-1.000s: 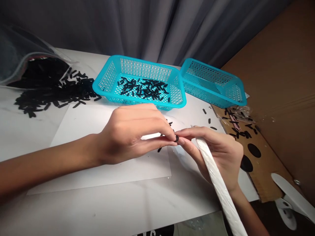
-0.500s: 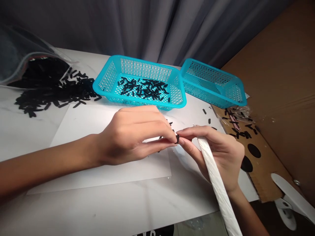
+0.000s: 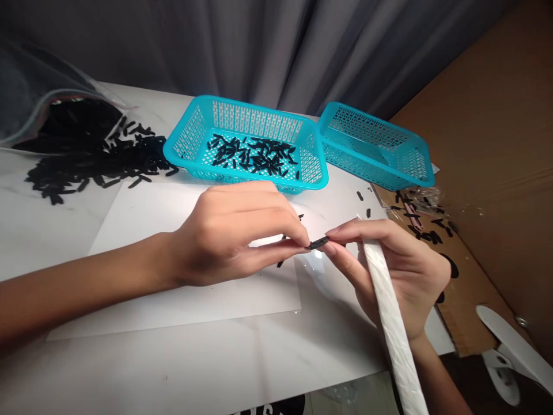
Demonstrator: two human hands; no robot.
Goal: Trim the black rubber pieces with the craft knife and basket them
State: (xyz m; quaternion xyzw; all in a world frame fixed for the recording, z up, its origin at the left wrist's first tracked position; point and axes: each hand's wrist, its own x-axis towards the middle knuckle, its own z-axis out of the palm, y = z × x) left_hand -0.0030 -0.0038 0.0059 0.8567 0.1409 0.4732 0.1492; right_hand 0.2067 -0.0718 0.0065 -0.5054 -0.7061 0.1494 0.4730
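Observation:
A small black strip (image 3: 318, 243) spans the gap between my two hands, above the white sheet's right side. My left hand (image 3: 242, 233) pinches its left end between thumb and forefinger. My right hand (image 3: 393, 262) pinches the other end with thumb and fingertip. Tucked in the right hand is a long white rod (image 3: 391, 311) that looks wrapped in paper or tape, its thin tip pointing up past the forefinger. Under the left fingers, a few black pieces (image 3: 281, 259) show, partly hidden.
A blue basket (image 3: 322, 176) holding black pieces stands behind my hands; a second blue basket (image 3: 425, 173) is beside it. Left, a black heap (image 3: 95, 164) spills from a clear bag (image 3: 38, 109). Cardboard (image 3: 469, 311) with black bits lies right. A white sheet (image 3: 142, 314) lies below.
My right hand has moved a little to the right, away from the left fingertips. The black strip, bunched up before, now stretches lengthwise between both hands.

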